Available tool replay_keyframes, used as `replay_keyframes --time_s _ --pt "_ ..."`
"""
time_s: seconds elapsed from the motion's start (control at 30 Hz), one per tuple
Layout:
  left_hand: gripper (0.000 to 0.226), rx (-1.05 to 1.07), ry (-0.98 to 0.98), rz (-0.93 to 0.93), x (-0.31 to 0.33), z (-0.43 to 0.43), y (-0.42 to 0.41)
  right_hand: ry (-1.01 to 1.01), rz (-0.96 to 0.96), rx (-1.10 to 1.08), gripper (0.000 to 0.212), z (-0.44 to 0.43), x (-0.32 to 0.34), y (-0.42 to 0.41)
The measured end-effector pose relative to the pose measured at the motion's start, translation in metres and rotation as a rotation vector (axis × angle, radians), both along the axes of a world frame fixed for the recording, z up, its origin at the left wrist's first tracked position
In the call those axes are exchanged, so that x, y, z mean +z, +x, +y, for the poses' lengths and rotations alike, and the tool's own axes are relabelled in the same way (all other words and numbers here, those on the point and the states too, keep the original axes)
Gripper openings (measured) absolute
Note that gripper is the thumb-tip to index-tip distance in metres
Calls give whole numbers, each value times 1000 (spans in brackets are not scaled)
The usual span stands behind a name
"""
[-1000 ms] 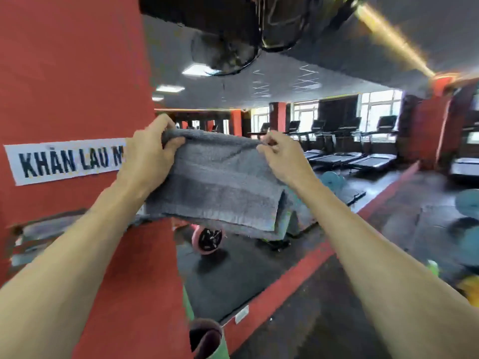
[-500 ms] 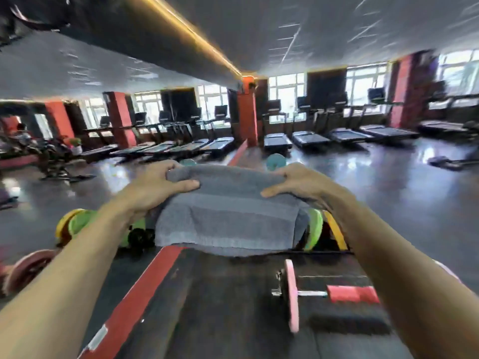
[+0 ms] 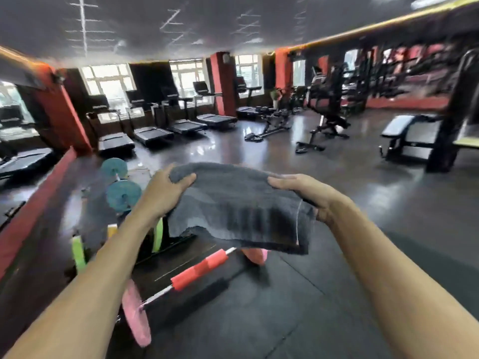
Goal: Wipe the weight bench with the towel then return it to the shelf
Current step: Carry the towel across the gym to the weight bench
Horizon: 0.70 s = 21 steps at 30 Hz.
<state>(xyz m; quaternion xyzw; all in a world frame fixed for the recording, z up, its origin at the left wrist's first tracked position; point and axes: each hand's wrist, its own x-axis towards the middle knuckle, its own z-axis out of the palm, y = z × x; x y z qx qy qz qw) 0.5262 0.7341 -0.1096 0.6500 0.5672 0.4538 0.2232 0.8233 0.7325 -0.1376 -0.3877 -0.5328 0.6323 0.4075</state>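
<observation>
A folded grey towel (image 3: 238, 208) hangs in front of me at chest height, held by both hands. My left hand (image 3: 162, 195) grips its left end with the thumb on top. My right hand (image 3: 308, 194) grips its right end the same way. A black padded weight bench (image 3: 404, 126) stands at the far right of the gym floor, well beyond the towel. Another black bench (image 3: 329, 123) stands further back in the middle. The shelf is out of view.
A barbell with pink plates and red grips (image 3: 197, 273) lies on the dark floor mat just below the towel. Green and teal plates (image 3: 121, 195) stand on a rack at the left. Treadmills (image 3: 153, 133) line the back windows. Red pillars (image 3: 223, 84) stand between them.
The view has swung right, away from the red wall with the sign, across the treadmills toward the benches. Both hands keep the towel, carried lower and further from the wall.
</observation>
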Motion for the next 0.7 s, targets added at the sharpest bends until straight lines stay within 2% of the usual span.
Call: replay_keyframes --time_s 0.03,0.1,0.17,0.37,0.47,0.57,0.7 --pt "15 -54 -19 -51 -4 14 34 -22 26 -31 40 -1 -8 35" --pt "19 -158 -76 -120 -13 43 100 -38 22 -137 45 -6 -24 102" --pt "24 -267 -132 -159 -20 67 166 -45 10 -258 41 -10 -40 165" --pt "12 -580 -306 -172 -47 140 369 -134 39 -646 30 -11 -88 348" --pt "5 -685 -305 -238 -68 177 480 -191 24 -785 21 -7 -98 430" --pt "8 -789 -298 -282 -81 202 589 -217 9 -896 27 -6 -101 508" --pt "12 -932 -347 -272 -91 216 735 -205 109 -1089 28 -26 -104 615"
